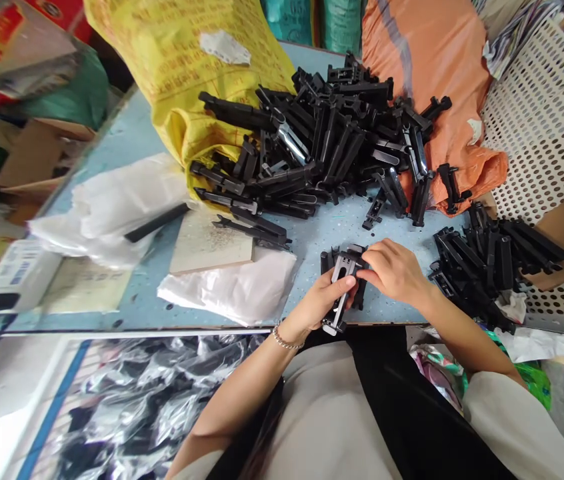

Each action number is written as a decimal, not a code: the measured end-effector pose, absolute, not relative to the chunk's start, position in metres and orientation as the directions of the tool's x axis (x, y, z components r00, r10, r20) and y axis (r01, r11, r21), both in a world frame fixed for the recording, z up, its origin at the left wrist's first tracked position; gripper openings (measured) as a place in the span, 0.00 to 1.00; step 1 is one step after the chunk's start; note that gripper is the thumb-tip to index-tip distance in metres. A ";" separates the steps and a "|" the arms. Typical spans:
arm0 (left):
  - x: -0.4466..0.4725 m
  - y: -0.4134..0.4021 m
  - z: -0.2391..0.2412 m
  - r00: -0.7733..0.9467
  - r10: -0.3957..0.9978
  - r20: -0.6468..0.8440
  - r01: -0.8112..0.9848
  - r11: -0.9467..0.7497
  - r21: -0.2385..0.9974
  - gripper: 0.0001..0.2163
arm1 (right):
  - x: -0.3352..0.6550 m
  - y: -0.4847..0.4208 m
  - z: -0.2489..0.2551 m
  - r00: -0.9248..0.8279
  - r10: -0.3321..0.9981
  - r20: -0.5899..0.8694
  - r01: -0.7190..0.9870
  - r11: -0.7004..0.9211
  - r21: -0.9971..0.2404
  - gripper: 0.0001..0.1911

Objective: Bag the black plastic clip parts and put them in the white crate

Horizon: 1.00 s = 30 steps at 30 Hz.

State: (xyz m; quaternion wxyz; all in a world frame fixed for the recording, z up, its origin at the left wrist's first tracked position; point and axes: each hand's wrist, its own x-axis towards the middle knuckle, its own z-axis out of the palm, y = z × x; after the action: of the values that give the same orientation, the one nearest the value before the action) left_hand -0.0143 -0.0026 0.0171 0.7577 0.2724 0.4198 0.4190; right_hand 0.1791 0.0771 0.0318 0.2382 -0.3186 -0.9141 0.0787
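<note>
The left grip [323, 300] is clenched round a long black plastic clip part [341, 288], thumb pressed across its flat grey-looking face and fingers wrapped behind it. The right grip [395, 270] is closed in a pinch on the far end of the same part, fingertips meeting at its upper edge. The part is held just above the near edge of the pale blue speckled desk [322, 227]. Its long axis runs from the person's body outward, leaning slightly to the right, with the near end jutting below the left palm. The left hand has the middle and the right hand the far tip, so both are in contact; the right comes in from the side, across the axis. A beaded bracelet [285, 341] circles the left wrist.

A small heap of like black parts [482, 267] lies just beyond the right wrist, and a large heap of black parts [332, 140] lies farther out, between a yellow woven sack [187, 60] and an orange woven sack [427, 60]. A crumpled white plastic bag [232, 288] lies to the left, and a white perforated basket [547, 127] stands at the far right.
</note>
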 end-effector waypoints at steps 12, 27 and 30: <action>-0.033 0.013 0.009 0.024 0.891 -0.453 -0.547 0.391 0.740 0.29 | 0.136 0.040 0.005 -0.828 0.401 0.392 0.330 0.914 -0.238 0.23; -0.052 0.010 -0.070 -0.430 0.866 -0.254 0.001 0.282 0.959 0.13 | 0.153 0.182 -0.031 0.023 0.998 -0.057 0.956 -0.038 -0.292 0.39; -0.056 0.010 -0.073 -0.407 0.881 -0.243 0.017 0.273 0.962 0.15 | 0.162 0.207 -0.046 0.071 0.983 -0.167 0.889 -0.138 -0.436 0.39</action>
State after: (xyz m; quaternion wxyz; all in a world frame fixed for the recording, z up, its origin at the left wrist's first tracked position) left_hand -0.0558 0.0102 -0.0728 0.4303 0.3339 0.6719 0.5019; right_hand 0.1622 0.2070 -0.0459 0.1098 -0.7235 -0.6471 0.2138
